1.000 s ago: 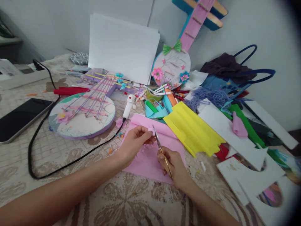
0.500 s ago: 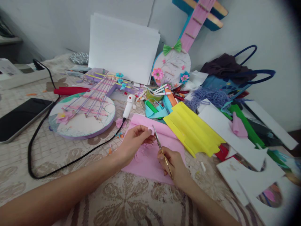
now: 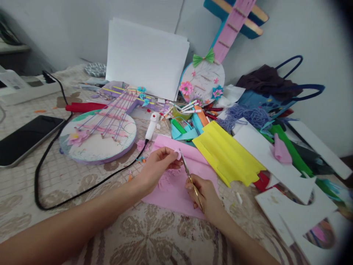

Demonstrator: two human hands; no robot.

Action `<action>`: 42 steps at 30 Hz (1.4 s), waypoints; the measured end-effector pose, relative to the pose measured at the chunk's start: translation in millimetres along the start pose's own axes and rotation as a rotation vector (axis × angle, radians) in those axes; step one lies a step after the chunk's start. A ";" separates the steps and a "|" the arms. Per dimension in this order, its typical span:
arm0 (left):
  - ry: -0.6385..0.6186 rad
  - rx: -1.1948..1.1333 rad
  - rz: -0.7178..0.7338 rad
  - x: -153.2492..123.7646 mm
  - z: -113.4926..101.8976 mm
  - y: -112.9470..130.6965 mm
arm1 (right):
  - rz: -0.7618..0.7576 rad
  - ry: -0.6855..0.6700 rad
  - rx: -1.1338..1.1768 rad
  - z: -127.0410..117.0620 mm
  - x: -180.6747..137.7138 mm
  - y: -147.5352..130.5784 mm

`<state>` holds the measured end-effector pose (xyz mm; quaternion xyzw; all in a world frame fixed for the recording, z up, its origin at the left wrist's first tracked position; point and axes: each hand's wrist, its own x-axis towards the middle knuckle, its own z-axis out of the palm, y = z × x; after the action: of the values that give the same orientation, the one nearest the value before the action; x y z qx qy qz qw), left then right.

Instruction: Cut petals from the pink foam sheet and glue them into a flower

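Note:
Between thumb and fingers, my left hand (image 3: 162, 163) pinches a small piece of pink paper (image 3: 178, 154). My right hand (image 3: 202, 191) is closed around gold-handled scissors (image 3: 195, 187), whose blades point up and left, right beside the pink piece. The blades look nearly closed; whether they touch the paper I cannot tell. Beneath both hands lies a sheet of pink crepe paper (image 3: 176, 198), rolled at its far edge, with small pink cuttings on it. A white glue gun (image 3: 152, 127) with a black cord rests just beyond my left hand.
Left stands a round stringed craft instrument (image 3: 99, 143) near a black phone (image 3: 27, 138). A second decorated instrument (image 3: 202, 79) leans on the wall. Yellow crepe paper (image 3: 227, 152), purple yarn (image 3: 245, 114), white board offcuts (image 3: 289, 209) and a blue bag (image 3: 259, 101) crowd the right side.
The view has shifted slightly, so the scene sits a little lower and farther right. Close to the scissor blades, the pink piece has turned a little in my left fingers.

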<state>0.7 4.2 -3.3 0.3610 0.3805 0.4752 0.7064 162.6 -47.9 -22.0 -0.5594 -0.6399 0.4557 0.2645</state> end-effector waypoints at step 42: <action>0.036 0.176 0.040 0.9 0.7 6.6 | 0.019 -0.044 0.056 -6.5 -1.1 1.8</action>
<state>-1.0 6.8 2.6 0.4204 0.4261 0.4605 0.6555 169.3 -47.1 -20.5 -0.5475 -0.6273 0.4882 0.2616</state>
